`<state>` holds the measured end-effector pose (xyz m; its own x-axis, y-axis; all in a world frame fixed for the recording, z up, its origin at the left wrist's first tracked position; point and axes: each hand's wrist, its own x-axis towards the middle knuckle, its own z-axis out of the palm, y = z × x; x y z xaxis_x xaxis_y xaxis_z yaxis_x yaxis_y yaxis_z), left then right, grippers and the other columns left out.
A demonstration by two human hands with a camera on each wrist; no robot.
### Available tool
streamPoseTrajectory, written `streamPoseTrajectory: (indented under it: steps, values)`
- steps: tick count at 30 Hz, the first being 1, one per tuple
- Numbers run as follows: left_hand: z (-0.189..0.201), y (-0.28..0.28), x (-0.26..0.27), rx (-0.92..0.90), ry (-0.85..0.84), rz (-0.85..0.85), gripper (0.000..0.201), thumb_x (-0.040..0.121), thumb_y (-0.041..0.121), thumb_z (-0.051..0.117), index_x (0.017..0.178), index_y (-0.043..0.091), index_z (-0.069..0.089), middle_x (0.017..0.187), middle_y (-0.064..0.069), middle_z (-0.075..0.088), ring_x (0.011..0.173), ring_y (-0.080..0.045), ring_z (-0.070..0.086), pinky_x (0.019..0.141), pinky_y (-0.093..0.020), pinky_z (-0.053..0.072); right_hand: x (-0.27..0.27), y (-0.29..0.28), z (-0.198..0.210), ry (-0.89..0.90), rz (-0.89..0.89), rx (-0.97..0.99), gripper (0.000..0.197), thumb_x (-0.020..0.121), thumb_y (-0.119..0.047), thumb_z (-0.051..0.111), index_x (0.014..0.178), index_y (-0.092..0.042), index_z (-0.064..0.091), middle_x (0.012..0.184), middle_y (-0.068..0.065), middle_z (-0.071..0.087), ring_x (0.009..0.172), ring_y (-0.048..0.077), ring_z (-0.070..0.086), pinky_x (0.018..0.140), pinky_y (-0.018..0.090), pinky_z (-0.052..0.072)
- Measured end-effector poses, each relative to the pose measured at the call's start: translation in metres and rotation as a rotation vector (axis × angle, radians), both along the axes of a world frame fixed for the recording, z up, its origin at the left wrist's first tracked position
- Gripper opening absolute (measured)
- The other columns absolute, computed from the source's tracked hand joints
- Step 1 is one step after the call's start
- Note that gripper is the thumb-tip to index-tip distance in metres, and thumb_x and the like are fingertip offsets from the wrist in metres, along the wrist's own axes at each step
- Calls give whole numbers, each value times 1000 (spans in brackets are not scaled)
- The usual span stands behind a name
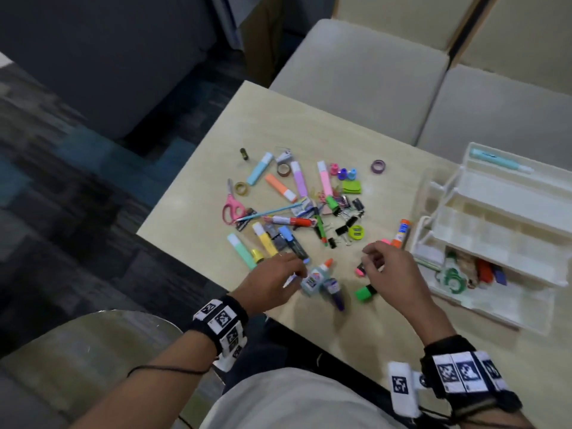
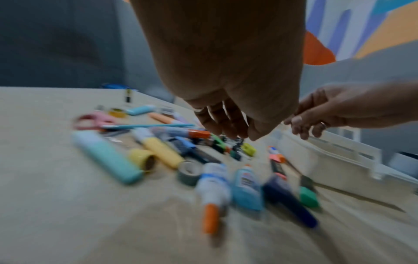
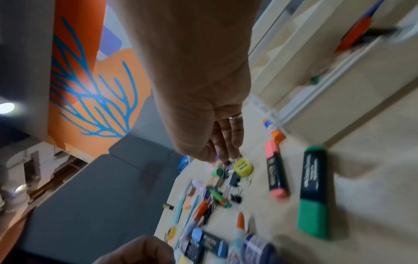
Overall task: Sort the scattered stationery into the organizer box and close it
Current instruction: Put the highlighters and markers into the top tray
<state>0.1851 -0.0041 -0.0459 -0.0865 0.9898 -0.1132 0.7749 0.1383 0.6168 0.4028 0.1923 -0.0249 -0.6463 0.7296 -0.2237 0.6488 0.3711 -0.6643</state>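
Left hand [image 2: 226, 75] above the tabletop [image 2: 56, 205], fingers [image 2: 217, 123] hanging loosely downward, holding nothing; right hand [image 2: 339, 110] at the far right over the white organizer box [image 2: 339, 160]. Scattered, blurred stationery: pink scissors [image 2: 95, 119], mint highlighter [image 2: 106, 157], yellow highlighter [image 2: 158, 148], grey tape roll [image 2: 189, 172], white glue bottle [image 2: 213, 187] with orange cap, blue glue bottle [image 2: 246, 189], green highlighter [image 2: 308, 196].

The white organizer box [image 1: 492, 308] stands open at the right of the surface [image 1: 278, 119], its tiered trays fanned out, with a pale blue pen [image 1: 498, 161] in the top tray and a few items in the bottom one. Scattered stationery lies loose beside it: pastel highlighters [image 1: 265, 239], pink scissors [image 1: 231, 205], black binder clips [image 1: 342, 229], tape rolls [image 1: 378, 166], a glue stick [image 1: 401, 233], glue bottles [image 1: 315, 277], and green [image 1: 366, 293] and pink [image 1: 360, 270] highlighters.
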Motion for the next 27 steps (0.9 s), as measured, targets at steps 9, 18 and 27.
streamPoseTrajectory:
  steps: [9, 18, 27]
  values:
    - [-6, -67, -101, -83, -13, 191, 10, 93, 18, 66, 101, 23, 66, 94, 9, 64, 78, -11, 59, 68, -33, 52, -83, -32, -15, -211, 137, -27, 11, 96, -20, 69, 106, -23, 72, 82, -13, 66, 73, 5, 64, 70, 36, 57]
    - [-26, -87, -154, -153, -63, 263, 10, 93, 18, 66, 102, 24, 67, 93, 11, 65, 76, -10, 61, 70, -38, 56, -141, -60, -25, -239, 198, 25, 9, 96, -26, 71, 104, -21, 72, 88, -10, 66, 72, 9, 61, 62, 31, 51]
    - [-45, -78, -159, -155, -75, 220, 14, 92, 19, 65, 105, 23, 67, 95, 8, 62, 81, -12, 58, 71, -34, 54, -201, -92, -43, -403, 166, 191, 28, 95, -43, 70, 111, -21, 67, 105, -1, 67, 98, 23, 67, 70, 34, 50]
